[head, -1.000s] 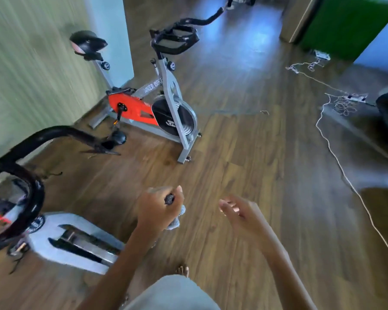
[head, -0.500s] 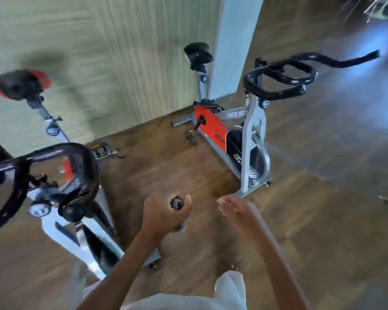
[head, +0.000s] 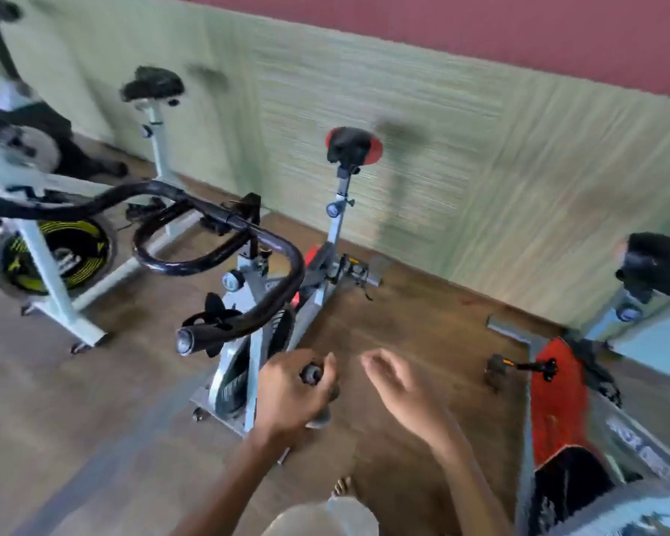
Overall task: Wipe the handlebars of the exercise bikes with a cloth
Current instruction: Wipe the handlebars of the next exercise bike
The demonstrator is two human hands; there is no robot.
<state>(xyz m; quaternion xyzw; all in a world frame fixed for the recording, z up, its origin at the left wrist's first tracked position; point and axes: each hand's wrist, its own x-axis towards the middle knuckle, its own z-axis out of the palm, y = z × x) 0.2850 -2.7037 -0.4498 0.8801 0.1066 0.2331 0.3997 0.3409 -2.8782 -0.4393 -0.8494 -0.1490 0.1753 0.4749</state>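
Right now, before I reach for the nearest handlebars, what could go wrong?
The handlebar end juts toward the left hand; a quick reach could knock it. The red bike's pedal sticks out low, and the bare foot could catch it. The left hand grips the cloth bunched with a dark-capped object, so little cloth may be free for wiping.

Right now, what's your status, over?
Left hand grips cloth and a small dark object. Right hand open, empty. Nearest handlebars ahead-left, not yet touched. Nothing blocking them.
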